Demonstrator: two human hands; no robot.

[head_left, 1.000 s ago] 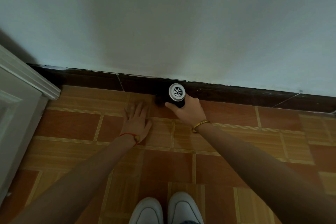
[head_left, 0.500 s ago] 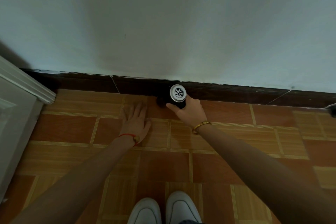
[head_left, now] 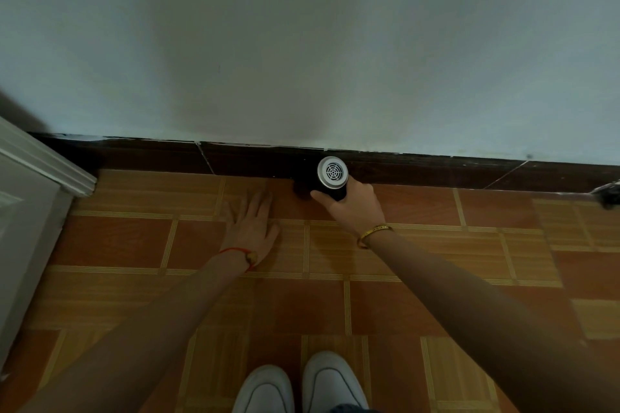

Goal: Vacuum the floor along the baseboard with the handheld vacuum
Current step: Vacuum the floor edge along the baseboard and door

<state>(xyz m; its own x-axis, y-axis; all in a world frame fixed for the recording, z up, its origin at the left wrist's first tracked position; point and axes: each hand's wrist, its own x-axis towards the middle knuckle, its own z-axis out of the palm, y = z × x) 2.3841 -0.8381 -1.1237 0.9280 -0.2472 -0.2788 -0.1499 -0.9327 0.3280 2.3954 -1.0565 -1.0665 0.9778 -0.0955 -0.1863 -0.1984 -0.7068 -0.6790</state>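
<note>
Head view, looking down at a wall foot.

Pale wall (head_left: 302, 43) across the upper half. Orange-brown tiled floor (head_left: 419, 295) across the lower half. Between them, dark baseboard (head_left: 134, 157) running left to right, with a slanted joint (head_left: 204, 157) left of centre. White door frame (head_left: 33, 184) closing the strip at far left.

Right hand (head_left: 355, 208) at the foot of the baseboard, fingers curled round the black body of the handheld vacuum (head_left: 332, 174). Round vented end turned up toward the camera. Intake hidden beneath, apparently down in the corner where floor meets baseboard. Left hand (head_left: 250, 228) just beside it, palm down on the tiles, fingers straight and slightly spread, holding nothing.

Compared with a second ago: vacuum a little farther right of the joint; left hand in the same flat, propping pose. Judged a slow rightward pass, with the strip near the joint probably covered and most of the rightward run not yet reached.

Room for moving: bare floor along the baseboard to the right, up to a small dark object (head_left: 609, 194) at the frame's right edge, identity unclear. Leftward travel limited by the left hand, then the door frame. White shoes (head_left: 295, 386) well back from the wall.
</note>
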